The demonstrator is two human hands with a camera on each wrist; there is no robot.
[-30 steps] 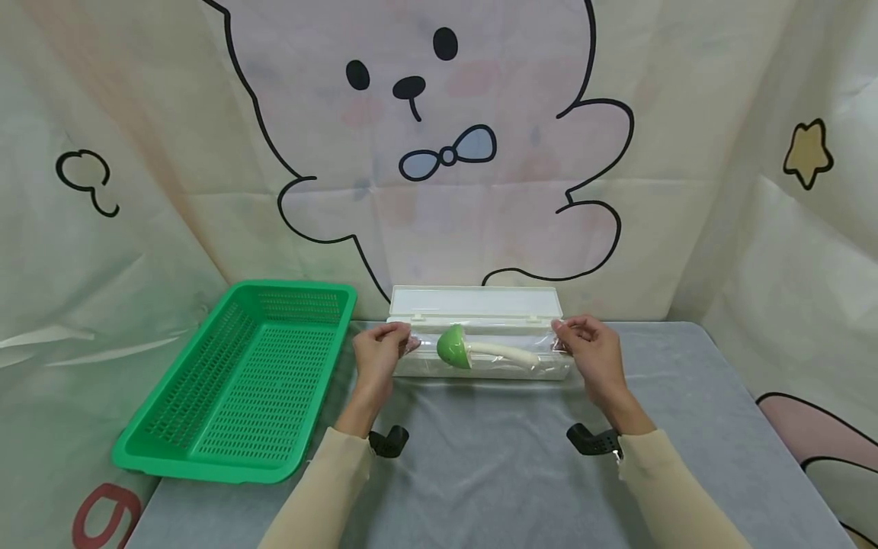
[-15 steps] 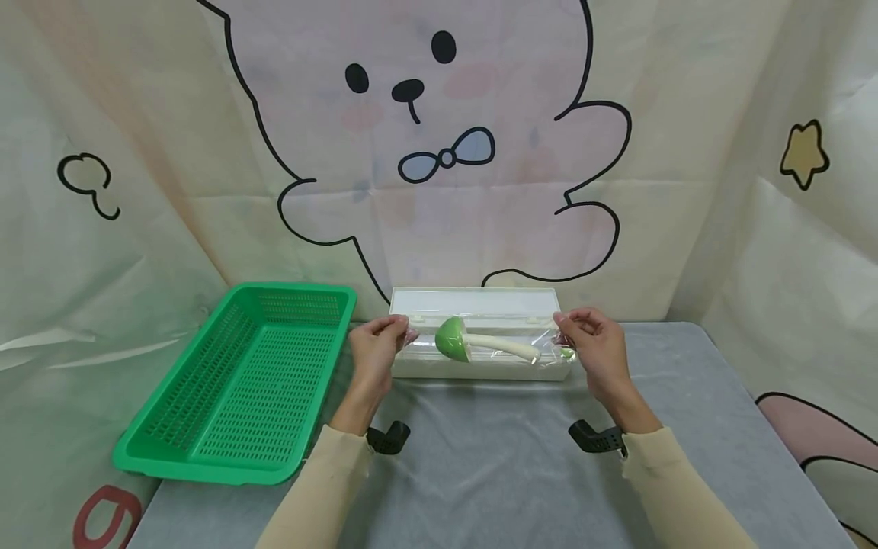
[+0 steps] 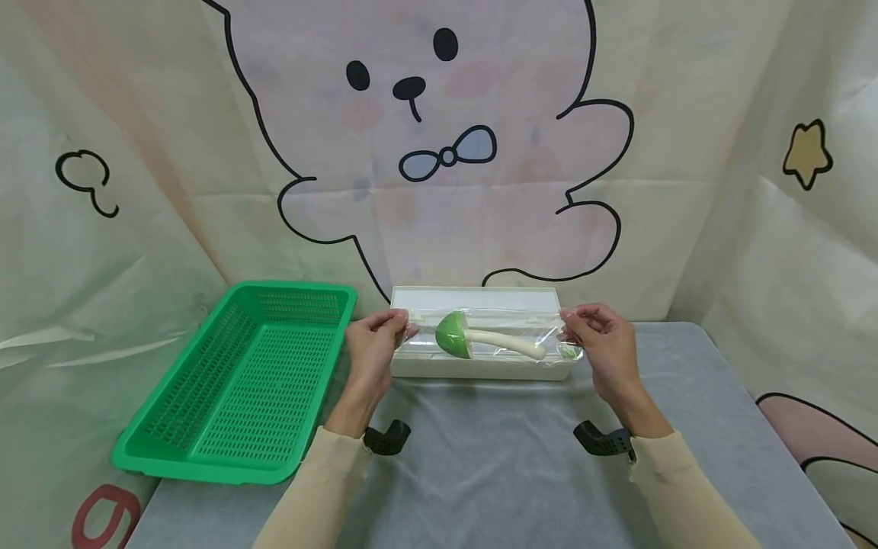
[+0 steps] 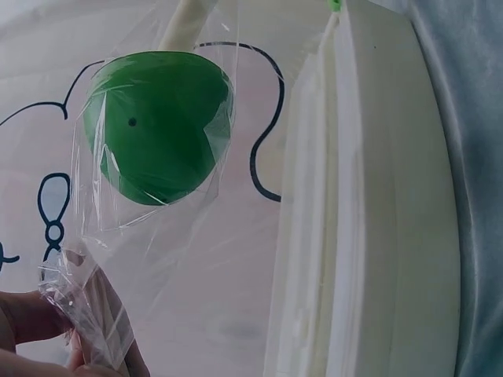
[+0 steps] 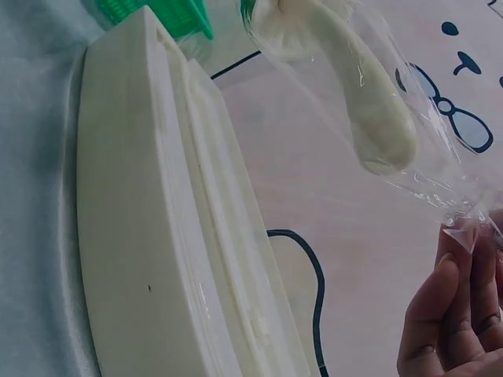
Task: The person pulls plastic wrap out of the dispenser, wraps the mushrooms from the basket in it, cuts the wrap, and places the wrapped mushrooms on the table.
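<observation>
A toy mushroom with a green cap and pale stem (image 3: 453,335) lies wrapped in clear cling film (image 3: 507,320), level in front of a long white box. Its cap points left. My left hand (image 3: 373,343) pinches the gathered film at the cap end; in the left wrist view the film (image 4: 102,314) bunches between thumb and fingers. At the stem end my right hand (image 3: 604,347) pinches the other end, where the right wrist view shows the film (image 5: 468,220) drawn narrow at the fingertips. Both wrist views show the mushroom apart from the box.
The long white box (image 3: 480,370), its lid (image 3: 473,297) raised at the back, stands on the grey cloth-covered table (image 3: 480,465). Left of it is a green perforated basket (image 3: 274,381). A printed curtain (image 3: 514,229) hangs close behind.
Both hands have spread slightly apart, the right one moving rightward. The wrapped mushroom has risen a little, and more of the box front shows beneath it.
</observation>
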